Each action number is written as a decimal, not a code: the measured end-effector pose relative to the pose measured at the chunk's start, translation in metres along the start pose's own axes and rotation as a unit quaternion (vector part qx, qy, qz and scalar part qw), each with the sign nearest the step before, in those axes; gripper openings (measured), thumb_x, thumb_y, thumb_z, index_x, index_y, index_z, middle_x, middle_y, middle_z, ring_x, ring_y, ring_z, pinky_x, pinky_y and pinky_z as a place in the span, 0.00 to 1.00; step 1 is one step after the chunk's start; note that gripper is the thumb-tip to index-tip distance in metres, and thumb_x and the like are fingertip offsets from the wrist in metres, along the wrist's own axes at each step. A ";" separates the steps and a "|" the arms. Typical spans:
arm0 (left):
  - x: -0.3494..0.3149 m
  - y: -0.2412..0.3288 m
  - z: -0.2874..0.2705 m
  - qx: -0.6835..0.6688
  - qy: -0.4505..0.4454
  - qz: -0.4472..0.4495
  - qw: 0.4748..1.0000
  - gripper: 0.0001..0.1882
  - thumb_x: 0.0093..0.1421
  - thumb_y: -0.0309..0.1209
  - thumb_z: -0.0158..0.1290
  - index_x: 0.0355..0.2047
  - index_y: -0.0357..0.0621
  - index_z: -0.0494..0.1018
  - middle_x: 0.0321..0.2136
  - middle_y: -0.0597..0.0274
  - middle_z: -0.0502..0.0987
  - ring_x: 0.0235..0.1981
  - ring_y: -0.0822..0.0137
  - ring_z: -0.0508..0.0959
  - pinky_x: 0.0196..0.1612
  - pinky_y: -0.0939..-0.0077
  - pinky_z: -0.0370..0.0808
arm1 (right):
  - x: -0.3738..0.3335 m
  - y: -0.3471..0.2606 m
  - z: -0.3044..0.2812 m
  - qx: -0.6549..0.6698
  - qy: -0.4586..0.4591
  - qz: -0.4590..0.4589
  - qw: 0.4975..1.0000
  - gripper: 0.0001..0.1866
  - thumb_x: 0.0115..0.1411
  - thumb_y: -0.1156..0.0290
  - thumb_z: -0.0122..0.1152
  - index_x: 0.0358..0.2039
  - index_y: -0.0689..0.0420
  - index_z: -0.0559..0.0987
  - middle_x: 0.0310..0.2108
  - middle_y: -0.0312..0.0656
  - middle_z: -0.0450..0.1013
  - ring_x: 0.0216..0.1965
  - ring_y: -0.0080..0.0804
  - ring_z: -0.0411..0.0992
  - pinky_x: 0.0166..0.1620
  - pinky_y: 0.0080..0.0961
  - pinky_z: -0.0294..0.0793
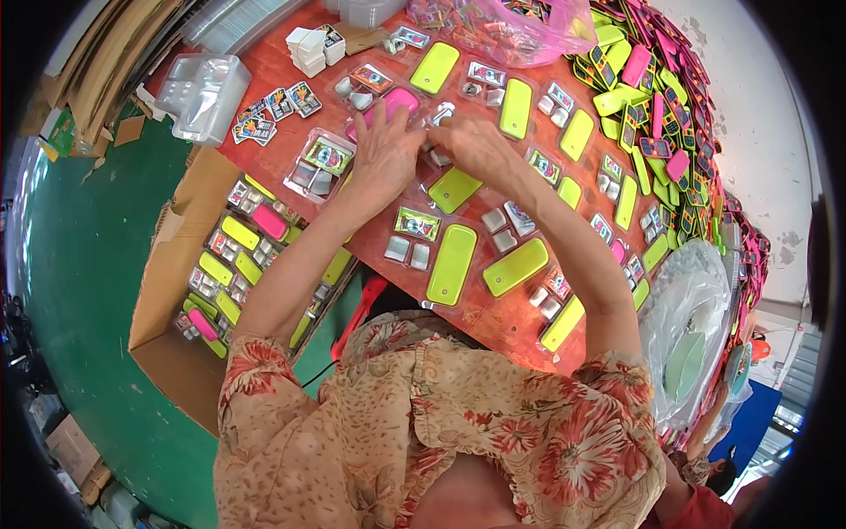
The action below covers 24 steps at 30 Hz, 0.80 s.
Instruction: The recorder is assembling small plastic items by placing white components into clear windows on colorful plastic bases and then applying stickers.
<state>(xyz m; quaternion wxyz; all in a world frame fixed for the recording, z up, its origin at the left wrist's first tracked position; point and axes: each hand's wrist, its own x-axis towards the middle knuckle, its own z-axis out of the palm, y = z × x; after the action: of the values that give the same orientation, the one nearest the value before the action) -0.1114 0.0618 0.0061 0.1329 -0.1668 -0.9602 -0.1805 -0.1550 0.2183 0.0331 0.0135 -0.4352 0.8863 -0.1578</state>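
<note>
On a red table, my left hand lies over a see-through plastic tray with a pink phone-shaped piece, its fingers stretched and somewhat apart. Beside it my right hand has its fingertips closed together near a small shiny packet; what they hold is hidden. Just under my hands sits a tray with a lime-green piece. Nearer me are more filled trays, one with a long green piece next to a printed packet and two white blocks.
A cardboard box of packed trays stands at the left. Printed cards, white blocks and stacked empty trays lie far left. A pink bag is at the back, a heap of green and pink toy phones at the right.
</note>
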 end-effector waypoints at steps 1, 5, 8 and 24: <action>0.000 0.001 0.001 -0.007 0.017 0.000 1.000 0.10 0.48 0.27 0.46 0.31 0.48 0.75 0.38 0.53 0.66 0.50 0.43 0.59 0.49 0.39 0.53 | -0.005 -0.001 0.002 -0.048 0.011 -0.032 0.998 0.05 0.45 0.74 0.52 0.25 0.58 0.72 0.27 0.43 0.70 0.33 0.39 0.69 0.35 0.33 0.68; -0.002 0.000 0.002 -0.014 0.032 -0.004 0.999 0.10 0.48 0.27 0.47 0.31 0.49 0.75 0.39 0.54 0.66 0.50 0.44 0.58 0.49 0.40 0.53 | -0.018 -0.007 0.007 -0.140 0.016 -0.089 0.986 0.06 0.46 0.72 0.48 0.26 0.55 0.73 0.26 0.38 0.69 0.35 0.33 0.68 0.41 0.30 0.65; 0.000 0.001 -0.001 0.010 -0.005 -0.011 1.000 0.11 0.48 0.28 0.51 0.34 0.50 0.74 0.42 0.57 0.66 0.49 0.53 0.60 0.46 0.47 0.55 | -0.018 -0.006 0.005 -0.147 0.013 -0.095 0.985 0.05 0.45 0.72 0.50 0.25 0.54 0.74 0.25 0.37 0.69 0.35 0.32 0.67 0.42 0.30 0.63; 0.000 0.001 -0.004 -0.048 0.000 -0.020 0.999 0.07 0.49 0.30 0.52 0.30 0.48 0.74 0.41 0.57 0.66 0.51 0.51 0.59 0.49 0.44 0.53 | -0.013 0.092 -0.011 -0.016 0.174 0.183 0.967 0.04 0.46 0.75 0.51 0.24 0.58 0.74 0.24 0.46 0.70 0.31 0.45 0.70 0.32 0.37 0.69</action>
<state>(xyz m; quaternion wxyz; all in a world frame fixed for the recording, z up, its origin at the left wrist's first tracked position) -0.1102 0.0611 0.0097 0.1212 -0.1537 -0.9534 -0.2294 -0.2195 0.2833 0.0151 -0.1192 -0.2314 0.9421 -0.2116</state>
